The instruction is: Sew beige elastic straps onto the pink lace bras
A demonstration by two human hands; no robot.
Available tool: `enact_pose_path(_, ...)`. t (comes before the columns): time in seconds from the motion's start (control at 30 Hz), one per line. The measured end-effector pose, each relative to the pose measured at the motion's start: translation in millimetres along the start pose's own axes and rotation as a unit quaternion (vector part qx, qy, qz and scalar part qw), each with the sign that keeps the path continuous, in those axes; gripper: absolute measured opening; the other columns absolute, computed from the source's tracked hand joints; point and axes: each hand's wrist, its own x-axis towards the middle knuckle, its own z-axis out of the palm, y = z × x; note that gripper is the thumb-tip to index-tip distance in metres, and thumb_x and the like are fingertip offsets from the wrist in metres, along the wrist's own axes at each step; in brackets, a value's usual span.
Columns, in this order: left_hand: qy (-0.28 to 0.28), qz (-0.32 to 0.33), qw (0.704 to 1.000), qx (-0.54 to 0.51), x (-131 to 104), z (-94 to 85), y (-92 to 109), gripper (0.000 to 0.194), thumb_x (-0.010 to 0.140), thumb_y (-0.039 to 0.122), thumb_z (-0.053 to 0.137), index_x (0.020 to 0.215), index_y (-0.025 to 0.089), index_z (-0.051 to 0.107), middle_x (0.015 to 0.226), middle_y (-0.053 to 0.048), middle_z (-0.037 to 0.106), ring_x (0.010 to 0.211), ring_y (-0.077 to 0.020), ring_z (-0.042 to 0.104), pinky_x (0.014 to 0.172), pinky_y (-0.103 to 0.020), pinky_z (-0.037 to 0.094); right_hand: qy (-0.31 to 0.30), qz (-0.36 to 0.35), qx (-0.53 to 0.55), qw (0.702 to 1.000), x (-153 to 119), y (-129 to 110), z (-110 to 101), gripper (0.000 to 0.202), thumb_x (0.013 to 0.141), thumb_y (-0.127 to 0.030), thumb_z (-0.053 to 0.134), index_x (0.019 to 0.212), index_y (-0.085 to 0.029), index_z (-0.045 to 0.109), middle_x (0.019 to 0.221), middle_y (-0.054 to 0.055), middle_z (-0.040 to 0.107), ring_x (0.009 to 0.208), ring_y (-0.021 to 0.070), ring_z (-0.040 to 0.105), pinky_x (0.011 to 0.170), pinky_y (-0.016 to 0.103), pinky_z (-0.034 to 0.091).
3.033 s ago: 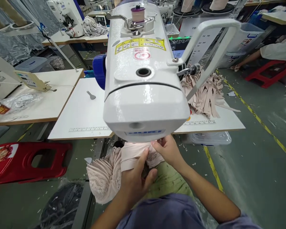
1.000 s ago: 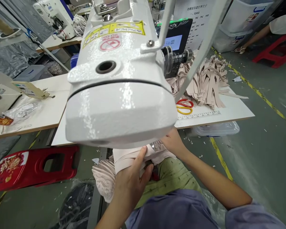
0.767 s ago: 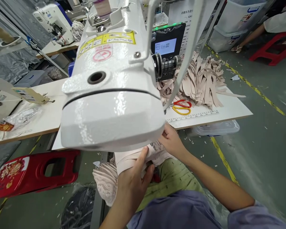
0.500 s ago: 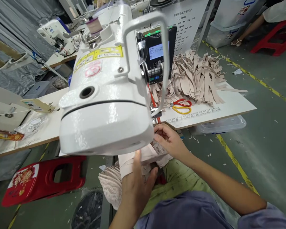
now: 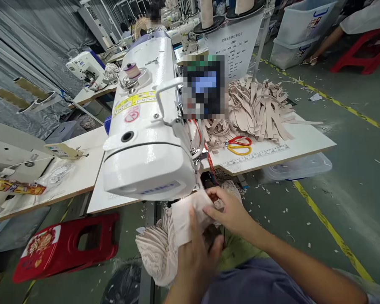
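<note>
1. By the sewing table's [image 5: 313, 136] front edge, beige fabric [image 5: 180, 217] meets the machine head [image 5: 148, 169].
2. Right hand [image 5: 232, 213] pinches it; left hand [image 5: 194, 259] touches it, grip unclear.
3. Smooth, even guiding probably helps.

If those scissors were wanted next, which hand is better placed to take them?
Probably the right hand: it is nearer the scissors, though it holds the pale cloth. The left hand, also on the cloth, lies farther away.
</note>
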Motion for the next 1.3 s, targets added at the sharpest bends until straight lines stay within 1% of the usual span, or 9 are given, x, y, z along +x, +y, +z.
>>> enact_pose_path(0.1, 0.005, 0.061, 0.998, -0.019, -17, 3.6, 18, 0.091, 0.091, 0.041, 0.061, 0.158, 0.009, 0.009, 0.149, -0.029, 0.045, 0.133, -0.0405, 0.051, 0.095, -0.049, 0.057, -0.009, -0.008, 0.036, 0.999, -13, 0, -8, 0.018, 0.089, -0.035, 0.058, 0.081, -0.019, 0.062, 0.077, 0.001, 0.061, 0.073, 0.0168, 0.056, 0.068, 0.029, 0.046)
enact_pose_path(0.23, -0.092, 0.066, 0.97, -0.216, -13, -17.1, 21, 0.075, 0.094, 0.036, 0.055, 0.156, 0.017, 0.018, 0.105, -0.014, 0.077, 0.088, -0.0249, 0.076, 0.069, -0.032, 0.064, -0.013, 0.006, 0.066, 0.998, -27, -3, -25, 0.022, 0.088, -0.038, 0.061, 0.08, -0.019, 0.065, 0.078, 0.002, 0.062, 0.076, 0.017, 0.057, 0.07, 0.028, 0.046)
enact_pose_path(0.33, -0.068, 0.097, 0.958, -0.259, 6, -39.3, 12, 0.041, 0.095, 0.022, 0.051, 0.135, 0.026, 0.048, 0.08, -0.001, 0.078, 0.069, -0.0167, 0.075, 0.061, -0.023, 0.061, -0.03, 0.02, 0.055, 0.998, -33, -8, -35, 0.019, 0.087, -0.035, 0.062, 0.079, -0.018, 0.066, 0.077, 0.002, 0.063, 0.074, 0.0168, 0.057, 0.07, 0.029, 0.046)
enact_pose_path(0.43, 0.003, 0.113, 0.973, -0.203, 24, -53.2, 4, 0.032, 0.093, 0.017, 0.05, 0.124, 0.022, 0.056, 0.104, -0.01, 0.076, 0.098, -0.0201, 0.073, 0.079, -0.028, 0.061, -0.05, 0.015, 0.04, 0.998, -35, -16, -42, 0.017, 0.084, -0.032, 0.062, 0.075, -0.018, 0.066, 0.075, 0.001, 0.062, 0.07, 0.0156, 0.056, 0.067, 0.028, 0.045)
enact_pose_path(0.57, -0.07, 0.176, 0.959, -0.21, 44, -56.7, 2, 0.058, 0.09, 0.007, 0.046, 0.147, 0.012, 0.036, 0.143, -0.018, 0.054, 0.142, -0.0235, 0.042, 0.113, -0.04, 0.043, -0.09, -0.027, -0.019, 0.995, -36, -27, -49, 0.013, 0.084, -0.025, 0.062, 0.073, -0.019, 0.066, 0.071, -0.001, 0.06, 0.065, 0.0133, 0.055, 0.06, 0.025, 0.042)
enact_pose_path(0.7, -0.106, 0.236, 0.945, -0.198, 60, -52.8, 0, 0.05, 0.087, 0.006, 0.05, 0.136, 0.014, 0.045, 0.127, -0.015, 0.064, 0.131, -0.0234, 0.052, 0.11, -0.043, 0.045, -0.139, -0.151, -0.134, 0.97, -39, -34, -54, 0.013, 0.088, -0.021, 0.058, 0.077, -0.02, 0.065, 0.069, -0.001, 0.062, 0.065, 0.0129, 0.056, 0.061, 0.026, 0.041)
enact_pose_path(0.8, -0.047, 0.274, 0.942, -0.188, 62, -47.7, -4, 0.014, 0.09, 0.011, 0.052, 0.1, 0.02, 0.058, 0.086, -0.005, 0.069, 0.086, -0.0178, 0.065, 0.084, -0.035, 0.055, -0.11, -0.272, -0.254, 0.922, -45, -35, -55, 0.017, 0.094, -0.02, 0.054, 0.08, -0.021, 0.064, 0.07, 0.0, 0.064, 0.065, 0.0133, 0.055, 0.064, 0.028, 0.041)
enact_pose_path(1.0, 0.142, 0.341, 0.924, -0.095, 44, -43.8, -4, 0.016, 0.087, 0.004, 0.058, 0.087, 0.021, 0.057, 0.058, 0.005, 0.058, 0.058, -0.0126, 0.055, 0.063, -0.027, 0.051, -0.041, -0.413, -0.34, 0.844, -53, -31, -52, 0.018, 0.092, -0.012, 0.053, 0.086, -0.025, 0.064, 0.064, -0.003, 0.062, 0.06, 0.0138, 0.049, 0.066, 0.03, 0.042)
enact_pose_path(1.3, 0.123, 0.284, 0.941, -0.135, 34, -34.8, -9, 0.016, 0.087, 0.005, 0.06, 0.091, 0.02, 0.058, 0.066, 0.003, 0.06, 0.065, -0.0132, 0.059, 0.068, -0.029, 0.053, -0.062, -0.401, -0.325, 0.854, -48, -31, -53, 0.019, 0.094, -0.015, 0.051, 0.089, -0.022, 0.068, 0.059, -0.002, 0.061, 0.055, 0.0135, 0.05, 0.061, 0.029, 0.042)
